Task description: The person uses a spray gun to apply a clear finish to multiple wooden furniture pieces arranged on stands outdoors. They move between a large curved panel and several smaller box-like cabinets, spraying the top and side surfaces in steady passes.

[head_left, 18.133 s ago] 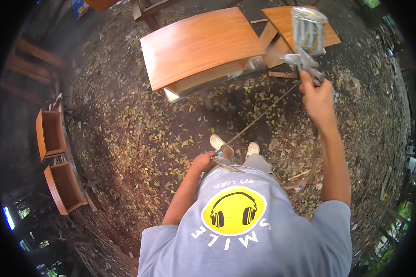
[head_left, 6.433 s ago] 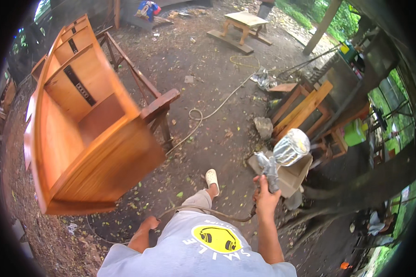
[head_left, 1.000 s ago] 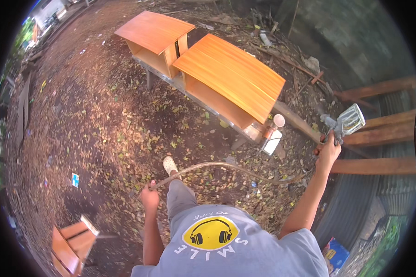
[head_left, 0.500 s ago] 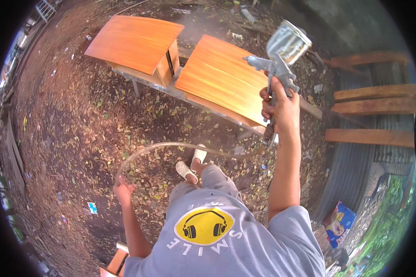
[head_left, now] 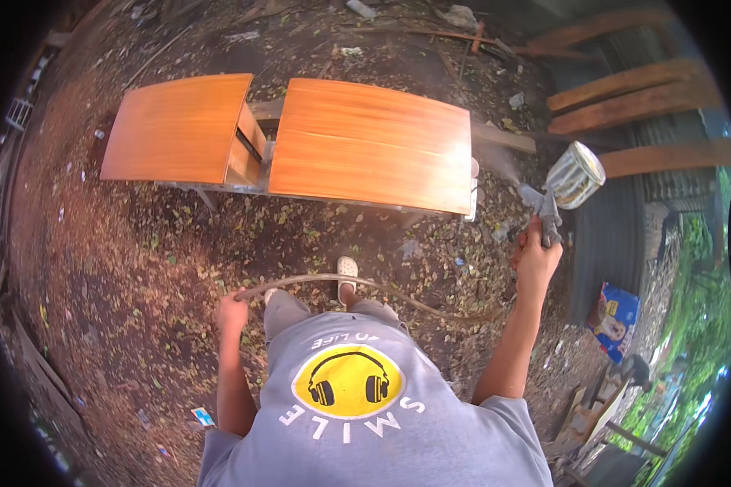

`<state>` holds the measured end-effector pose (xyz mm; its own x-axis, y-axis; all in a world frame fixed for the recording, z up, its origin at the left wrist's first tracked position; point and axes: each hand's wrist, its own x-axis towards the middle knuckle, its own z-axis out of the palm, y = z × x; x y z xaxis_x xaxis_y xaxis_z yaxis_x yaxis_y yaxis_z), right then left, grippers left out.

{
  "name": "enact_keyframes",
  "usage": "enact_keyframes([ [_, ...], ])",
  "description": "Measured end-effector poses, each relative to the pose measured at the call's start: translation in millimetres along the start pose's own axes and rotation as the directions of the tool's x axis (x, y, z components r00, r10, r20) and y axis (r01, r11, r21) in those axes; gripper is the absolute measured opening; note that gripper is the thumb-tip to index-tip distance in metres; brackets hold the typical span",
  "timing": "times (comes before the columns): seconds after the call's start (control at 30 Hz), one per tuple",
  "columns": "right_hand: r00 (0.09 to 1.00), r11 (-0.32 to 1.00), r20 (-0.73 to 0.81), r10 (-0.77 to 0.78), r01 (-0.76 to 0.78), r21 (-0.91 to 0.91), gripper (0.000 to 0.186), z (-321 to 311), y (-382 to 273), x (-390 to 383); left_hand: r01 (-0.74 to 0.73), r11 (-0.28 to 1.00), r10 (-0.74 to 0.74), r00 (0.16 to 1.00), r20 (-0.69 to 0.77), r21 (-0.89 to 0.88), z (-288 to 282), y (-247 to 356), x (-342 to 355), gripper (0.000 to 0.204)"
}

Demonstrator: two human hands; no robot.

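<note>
My right hand [head_left: 536,264] is shut on a metal spray gun [head_left: 544,211] with a silver cup [head_left: 575,174], just right of the larger cabinet's orange wooden top [head_left: 369,146]. A pale mist shows between the gun and that top's right end. My left hand [head_left: 232,312], low at left, is closed on the brown hose [head_left: 382,288], which arcs across my legs toward the right. A second wooden cabinet [head_left: 170,126] stands to the left of the larger one, both on a low support behind the hose.
Reddish planks [head_left: 625,89] lie by corrugated metal sheets [head_left: 605,252] at the right. A blue printed bag [head_left: 611,321] is below them. Wood scraps [head_left: 414,31] and litter lie beyond the cabinets. Dead leaves cover the dirt ground [head_left: 138,268], with greenery at the far right.
Since half a second ago, the spray gun has moved right and down, off the larger top. My view has turned, so both cabinets appear more level. My left hand stays on the hose.
</note>
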<state>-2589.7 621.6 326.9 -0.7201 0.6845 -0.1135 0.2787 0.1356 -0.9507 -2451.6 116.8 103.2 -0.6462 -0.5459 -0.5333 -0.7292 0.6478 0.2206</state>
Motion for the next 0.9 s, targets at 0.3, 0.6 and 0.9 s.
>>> enact_keyframes([
  [0.3,1.000,0.999,0.011,-0.019,0.019,0.041,0.020,65.9,18.2,-111.7,-0.050,0.991,0.022,0.977,0.213,0.124,-2.7,-85.3,83.8,0.050],
  [0.6,0.917,0.985,0.395,0.061,-0.119,0.125,0.020,148.2,-6.6,-222.5,0.113,0.991,-0.128,0.938,0.321,0.066,-10.3,-249.9,173.6,0.052],
  [0.9,0.995,0.995,-0.066,-0.072,0.067,-0.076,0.018,97.5,28.8,-205.3,-0.368,0.912,0.262,0.861,0.436,0.180,-40.1,-169.4,142.4,0.045],
])
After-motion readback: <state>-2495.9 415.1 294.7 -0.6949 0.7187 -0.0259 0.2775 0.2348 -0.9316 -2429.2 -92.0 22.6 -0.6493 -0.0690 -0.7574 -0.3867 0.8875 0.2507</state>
